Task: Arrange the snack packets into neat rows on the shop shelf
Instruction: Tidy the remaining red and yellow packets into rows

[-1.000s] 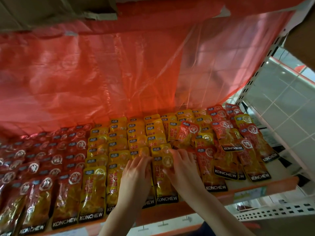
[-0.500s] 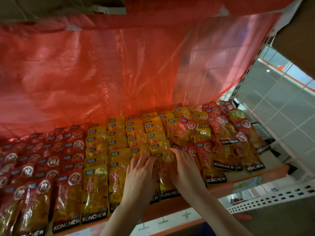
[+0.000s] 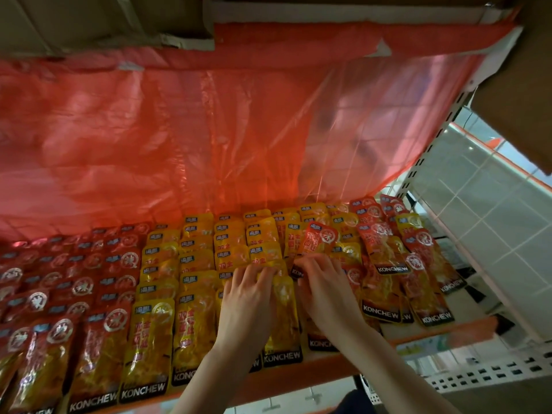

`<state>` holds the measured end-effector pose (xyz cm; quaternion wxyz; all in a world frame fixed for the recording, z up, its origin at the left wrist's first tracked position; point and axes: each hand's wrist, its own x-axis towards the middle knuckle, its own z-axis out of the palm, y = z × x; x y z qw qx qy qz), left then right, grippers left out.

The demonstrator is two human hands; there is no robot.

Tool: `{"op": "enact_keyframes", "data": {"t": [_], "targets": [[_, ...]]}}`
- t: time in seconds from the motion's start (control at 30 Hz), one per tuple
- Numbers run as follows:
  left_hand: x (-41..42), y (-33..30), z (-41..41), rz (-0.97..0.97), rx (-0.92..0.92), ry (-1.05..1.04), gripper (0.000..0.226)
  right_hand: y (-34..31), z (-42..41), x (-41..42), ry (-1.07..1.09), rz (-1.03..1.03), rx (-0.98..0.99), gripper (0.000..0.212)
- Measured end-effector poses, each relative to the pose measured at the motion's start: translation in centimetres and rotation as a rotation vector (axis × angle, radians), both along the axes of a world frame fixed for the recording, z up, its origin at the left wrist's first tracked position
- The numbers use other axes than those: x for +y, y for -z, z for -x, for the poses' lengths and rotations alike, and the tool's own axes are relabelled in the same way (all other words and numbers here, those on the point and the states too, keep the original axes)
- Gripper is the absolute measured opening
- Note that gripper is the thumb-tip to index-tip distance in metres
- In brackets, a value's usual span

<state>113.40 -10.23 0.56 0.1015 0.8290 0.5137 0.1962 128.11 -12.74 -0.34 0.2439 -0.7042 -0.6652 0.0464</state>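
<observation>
1. Left, the glossy red foil snack packets (image 3: 98, 297) lie in finished rows on the orange-edged shop shelf (image 3: 442, 331).
2. Centre, the left hand (image 3: 249, 306) presses flat, fingers spread, on a yellow foil snack packet (image 3: 283, 318); this column is being squared.
3. The right hand (image 3: 324, 289) curls on a tilted red packet (image 3: 318, 243); next, it likely needs shifting right.
4. The hands hide the packets beneath.

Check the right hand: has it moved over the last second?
Yes. The right hand has slid back along the yellow packets, away from the shelf edge, toward the stray red packet.
</observation>
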Motion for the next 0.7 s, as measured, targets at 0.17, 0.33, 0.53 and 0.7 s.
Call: {"op": "enact_keyframes", "data": {"t": [0.17,0.33,0.53,0.7], "targets": [[1.4,-0.8,-3.2,0.129,-0.073,0.021,0.03,-0.8,-3.5,1.8,0.053,0.037,0.028,0.043],[3.0,-0.9,-6.9,0.114,0.074,0.042,0.034,-1.2,-6.0,4.4,0.128,0.223,-0.045,0.067],[3.9,0.1,-8.7,0.109,0.224,0.004,0.049,-0.9,-7.3,5.4,0.032,0.23,-0.101,0.078],[4.6,0.4,-9.1,0.107,0.197,-0.044,0.06,-0.3,-7.6,5.3,-0.086,0.029,-0.023,0.058]]}}
